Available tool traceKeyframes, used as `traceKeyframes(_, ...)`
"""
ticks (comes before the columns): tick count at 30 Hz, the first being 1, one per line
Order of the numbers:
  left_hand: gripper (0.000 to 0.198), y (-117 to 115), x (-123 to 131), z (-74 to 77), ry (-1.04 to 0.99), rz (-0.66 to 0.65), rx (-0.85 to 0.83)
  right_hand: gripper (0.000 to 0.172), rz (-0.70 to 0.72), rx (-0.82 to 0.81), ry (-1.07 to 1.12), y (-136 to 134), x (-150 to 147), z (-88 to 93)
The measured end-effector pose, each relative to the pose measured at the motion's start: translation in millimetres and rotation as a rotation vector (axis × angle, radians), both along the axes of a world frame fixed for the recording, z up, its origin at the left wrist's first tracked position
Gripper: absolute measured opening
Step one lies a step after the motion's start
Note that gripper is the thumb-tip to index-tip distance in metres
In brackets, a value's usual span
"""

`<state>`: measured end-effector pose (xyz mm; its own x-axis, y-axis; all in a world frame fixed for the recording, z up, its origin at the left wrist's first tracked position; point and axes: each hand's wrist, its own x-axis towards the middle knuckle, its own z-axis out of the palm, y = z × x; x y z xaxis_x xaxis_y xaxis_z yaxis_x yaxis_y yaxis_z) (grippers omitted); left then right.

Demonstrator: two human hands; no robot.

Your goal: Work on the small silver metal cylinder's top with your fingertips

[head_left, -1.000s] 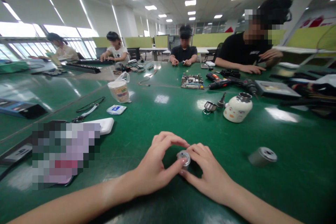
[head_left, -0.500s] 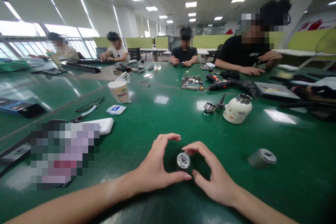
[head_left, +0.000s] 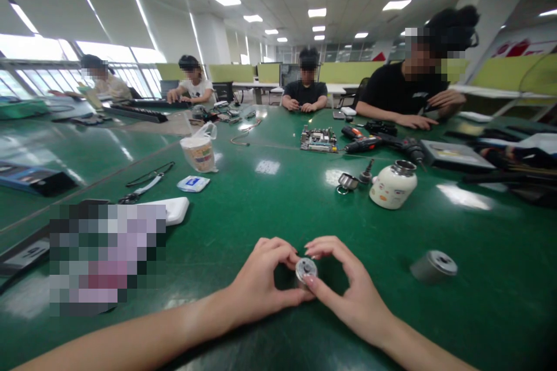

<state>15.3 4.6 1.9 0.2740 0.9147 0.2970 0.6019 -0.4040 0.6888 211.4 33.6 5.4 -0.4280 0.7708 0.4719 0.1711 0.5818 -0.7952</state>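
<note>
A small silver metal cylinder (head_left: 306, 267), with a dark hole in its top face, stands on the green table between my hands. My left hand (head_left: 265, 278) is closed round it, fingertips at its far left side and thumb along its near base. The thumb of my right hand (head_left: 354, 290) rests on the near edge of the top face. That hand's other fingers curve apart from the thumb, just beyond the cylinder's far edge. A second metal cylinder (head_left: 434, 266) of similar look stands to the right, beyond reach of either hand's fingers.
Ahead to the right are a white bottle (head_left: 393, 185), a metal cap (head_left: 347, 181), a circuit board (head_left: 319, 138) and a power drill (head_left: 363, 144). Leftward lie a bagged cup (head_left: 198, 151), a small packet (head_left: 193, 184) and a white box (head_left: 177, 210). Several people sit across the table (head_left: 243, 203).
My left fingers have closed in to touch the cylinder. My right thumb has moved up onto its top face. The second cylinder has stayed put.
</note>
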Motion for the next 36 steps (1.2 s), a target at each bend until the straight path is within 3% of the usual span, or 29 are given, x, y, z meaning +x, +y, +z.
traceKeyframes(3,0.032,0.0,1.0,0.1,0.003,-0.005,0.014,0.003,-0.008,-0.086,-0.039,0.4,-3.9,3.5)
traceKeyframes(6,0.036,-0.2,1.9,1.4,0.009,-0.019,0.013,0.017,-0.050,-0.112,-0.028,1.6,-3.2,7.9)
traceKeyframes(10,0.034,-0.2,2.1,1.6,0.008,-0.031,0.041,0.002,-0.038,0.037,-0.153,1.8,-1.1,12.6)
traceKeyframes(12,0.033,-0.2,2.0,0.7,0.007,-0.027,0.055,0.008,-0.056,0.087,-0.209,0.6,-2.0,14.3)
traceKeyframes(18,0.035,-0.1,1.6,-0.3,0.016,-0.035,0.053,0.006,-0.129,-0.021,-0.272,-5.0,-6.2,23.3)
traceKeyframes(23,0.039,0.9,1.3,2.1,0.010,-0.035,0.020,0.009,-0.150,0.098,-0.167,16.0,7.3,33.0)
traceKeyframes(26,0.039,1.3,1.4,3.0,0.013,-0.028,0.007,0.013,-0.252,0.136,-0.154,41.9,21.8,24.4)
traceKeyframes(29,0.038,1.0,1.7,3.1,0.025,-0.027,-0.006,0.011,-0.243,0.127,-0.372,60.1,32.7,4.1)
traceKeyframes(33,0.039,-0.2,1.9,2.0,0.023,-0.019,-0.009,0.007,-0.263,0.188,-0.498,64.1,35.2,-14.8)
traceKeyframes(36,0.039,-1.1,1.8,1.3,0.023,-0.009,-0.009,0.006,-0.252,0.170,-0.402,57.6,29.4,-11.2)
